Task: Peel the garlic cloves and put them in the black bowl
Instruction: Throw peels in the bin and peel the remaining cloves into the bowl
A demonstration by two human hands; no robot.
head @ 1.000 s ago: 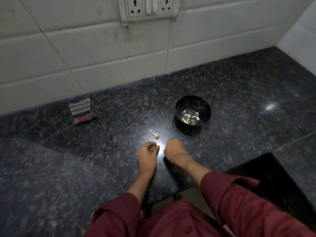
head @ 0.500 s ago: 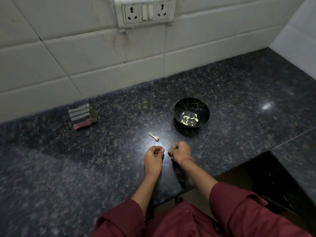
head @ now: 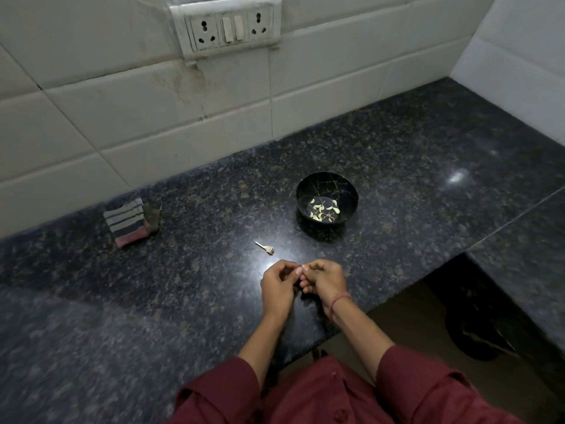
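Left grip (head: 276,286) and right grip (head: 324,278) touch, fingers curled; I cannot tell what they pinch. Cloves (head: 321,209) lie in the bowl (head: 327,184) nearby.

A home kitchen: a dark speckled stone counter (head: 397,166) runs along a white tiled wall (head: 122,117) with a socket plate (head: 229,29); a black bowl (head: 309,187) of peeled garlic cloves (head: 320,209) and a folded cloth (head: 128,220) sit on it.
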